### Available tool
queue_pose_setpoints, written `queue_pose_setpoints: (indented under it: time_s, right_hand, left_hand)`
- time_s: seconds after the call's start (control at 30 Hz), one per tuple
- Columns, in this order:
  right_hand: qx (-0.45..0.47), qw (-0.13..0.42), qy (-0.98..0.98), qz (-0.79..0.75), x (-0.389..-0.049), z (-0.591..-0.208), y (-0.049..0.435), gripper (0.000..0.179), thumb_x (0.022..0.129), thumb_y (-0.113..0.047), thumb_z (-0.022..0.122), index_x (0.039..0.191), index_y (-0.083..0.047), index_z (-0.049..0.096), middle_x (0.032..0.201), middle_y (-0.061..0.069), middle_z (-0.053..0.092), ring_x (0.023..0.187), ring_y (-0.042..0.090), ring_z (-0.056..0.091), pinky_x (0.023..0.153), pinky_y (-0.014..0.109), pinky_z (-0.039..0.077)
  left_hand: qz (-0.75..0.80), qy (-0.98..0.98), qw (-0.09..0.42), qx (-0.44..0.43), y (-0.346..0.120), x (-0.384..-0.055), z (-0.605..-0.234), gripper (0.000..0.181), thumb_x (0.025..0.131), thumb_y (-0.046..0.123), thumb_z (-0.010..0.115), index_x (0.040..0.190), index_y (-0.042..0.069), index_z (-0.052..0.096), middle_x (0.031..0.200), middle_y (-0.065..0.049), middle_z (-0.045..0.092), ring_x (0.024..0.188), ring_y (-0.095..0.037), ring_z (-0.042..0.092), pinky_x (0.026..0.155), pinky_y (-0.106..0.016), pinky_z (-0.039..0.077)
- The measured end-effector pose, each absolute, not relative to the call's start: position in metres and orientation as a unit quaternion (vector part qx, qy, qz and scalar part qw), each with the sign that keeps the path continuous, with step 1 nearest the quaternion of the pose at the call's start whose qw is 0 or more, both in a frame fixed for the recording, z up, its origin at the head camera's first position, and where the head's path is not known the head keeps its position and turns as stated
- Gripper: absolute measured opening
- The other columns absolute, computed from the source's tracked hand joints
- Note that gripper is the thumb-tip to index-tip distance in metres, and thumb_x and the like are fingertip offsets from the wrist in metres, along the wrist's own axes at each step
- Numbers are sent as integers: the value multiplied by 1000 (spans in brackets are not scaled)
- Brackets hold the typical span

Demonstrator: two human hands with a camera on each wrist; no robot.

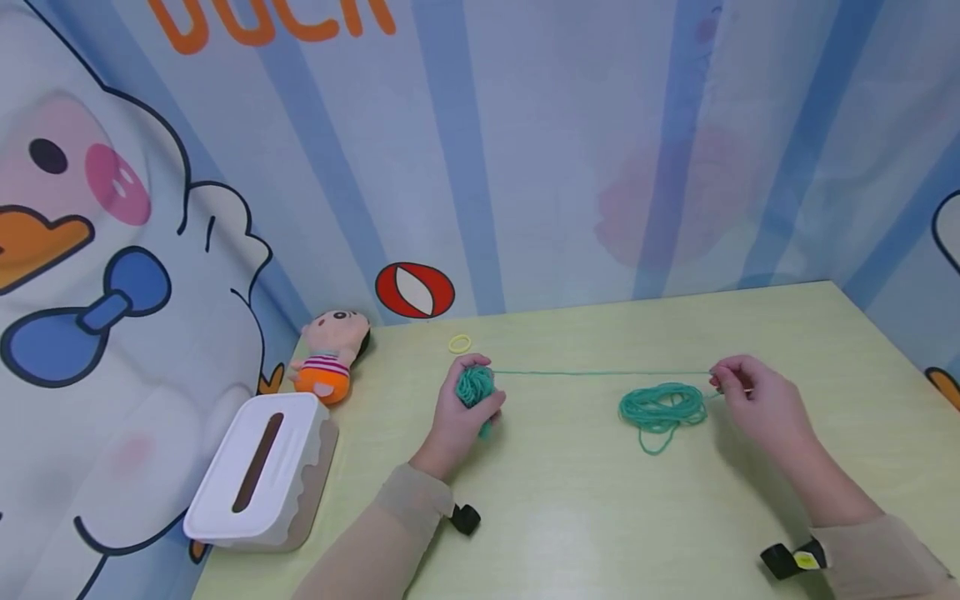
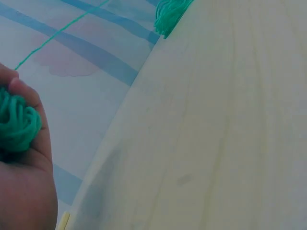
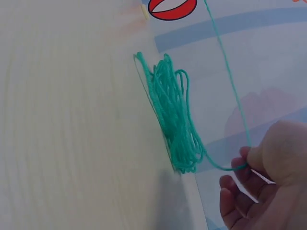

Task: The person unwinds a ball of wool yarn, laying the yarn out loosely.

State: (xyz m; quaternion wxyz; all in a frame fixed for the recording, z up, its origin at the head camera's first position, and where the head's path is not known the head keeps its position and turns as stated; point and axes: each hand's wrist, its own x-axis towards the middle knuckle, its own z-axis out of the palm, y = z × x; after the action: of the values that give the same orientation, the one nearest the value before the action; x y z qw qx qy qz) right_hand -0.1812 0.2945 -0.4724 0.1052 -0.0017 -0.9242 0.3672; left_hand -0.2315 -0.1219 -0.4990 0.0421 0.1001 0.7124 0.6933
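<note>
In the head view my left hand (image 1: 459, 410) grips a small ball of green yarn (image 1: 475, 386), its fingers curled round it. A taut strand of yarn (image 1: 600, 373) runs from the ball across to my right hand (image 1: 765, 400), which pinches it between thumb and fingertips. Below the strand, beside the right hand, a loose looped skein of green yarn (image 1: 663, 408) lies on the table. The right wrist view shows a strand bending from this skein (image 3: 172, 120) up to the pinching fingertips (image 3: 245, 153). Part of the ball (image 2: 18, 122) shows in the left wrist view.
A yellow ring (image 1: 460, 343) lies behind the left hand on the pale wooden table (image 1: 555, 517). At the left stand a plush doll (image 1: 330, 357) in orange shorts and a white tissue box (image 1: 251, 467). A printed curtain (image 1: 540, 167) closes off the back.
</note>
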Motion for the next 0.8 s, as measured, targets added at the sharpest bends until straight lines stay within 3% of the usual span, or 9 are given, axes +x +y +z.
queue_pose_setpoints:
  time_s: [0.1, 0.2, 0.4, 0.5, 0.67, 0.73, 0.8]
  right_hand:
    - [6, 84, -937, 338, -184, -478, 294, 32, 115, -22, 57, 124, 4, 73, 116, 26, 74, 97, 33, 68, 75, 28, 51]
    - [12, 84, -944, 319, -186, -483, 290, 30, 112, -21, 63, 122, 5, 76, 112, 25, 75, 87, 29, 66, 71, 34, 51]
    - [13, 97, -950, 297, -191, -485, 277, 28, 108, -21, 70, 120, 3, 78, 110, 25, 76, 83, 28, 66, 67, 33, 49]
    - [11, 122, -948, 295, -191, -481, 265, 26, 107, -21, 70, 119, 0, 79, 114, 25, 74, 91, 35, 66, 71, 40, 51]
    - [72, 185, -925, 324, -190, -464, 221, 21, 106, -18, 71, 118, -2, 79, 120, 23, 74, 111, 44, 64, 89, 59, 55]
    - [121, 175, -914, 347, -192, -458, 196, 24, 107, -18, 70, 124, -3, 78, 126, 20, 77, 120, 45, 67, 98, 62, 57]
    - [166, 133, -905, 368, -195, -454, 173, 33, 110, -23, 68, 137, -5, 73, 135, 16, 77, 129, 43, 69, 105, 62, 58]
  left_hand:
    - [705, 699, 45, 112, -122, -232, -499, 52, 104, 3, 70, 148, 20, 49, 135, -22, 59, 93, -23, 66, 78, -27, 63]
    - [708, 693, 50, 127, -121, -231, -500, 48, 105, 4, 69, 146, 20, 51, 131, -19, 64, 84, -22, 68, 78, -27, 63]
    - [712, 684, 68, 144, -121, -231, -501, 42, 107, 9, 69, 145, 16, 52, 136, -33, 63, 82, -19, 68, 76, -26, 63]
    - [711, 684, 76, 144, -120, -231, -502, 44, 107, 10, 70, 147, 14, 53, 136, -33, 64, 84, -19, 70, 75, -26, 64]
    - [704, 690, 86, 147, -119, -231, -501, 47, 107, 13, 72, 150, 19, 55, 131, -19, 75, 82, -19, 70, 77, -26, 64]
    - [705, 687, 89, 149, -119, -230, -500, 47, 107, 13, 72, 150, 21, 56, 130, -15, 78, 81, -19, 69, 78, -26, 63]
    - [708, 684, 95, 150, -118, -229, -499, 45, 108, 13, 71, 150, 16, 55, 130, -13, 79, 81, -20, 69, 78, -25, 63]
